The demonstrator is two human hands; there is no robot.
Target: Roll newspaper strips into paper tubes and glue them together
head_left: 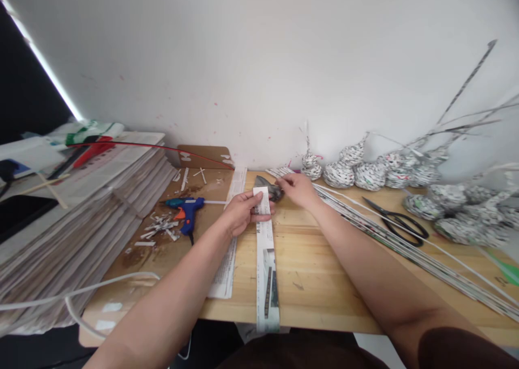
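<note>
My left hand [246,213] grips a folded newspaper strip [265,261] near its upper end, thumb on top and fingers behind. The strip hangs down toward me past the table's front edge. To its right, my right hand [300,189] has its thumb and fingertips pinched together beside a dark grey crumpled piece [276,192]; what lies between those fingertips is too small to make out. Just behind and right of this hand lies a bundle of thin rolled paper tubes [377,229].
Left of my hands are a blue glue gun [188,213], paper scraps [160,227] on cardboard, and a tall newspaper stack [121,201]. Black scissors [399,223] lie at right, before several woven paper gourd shapes [370,175] along the wall. A white cable [109,282] crosses the lower left.
</note>
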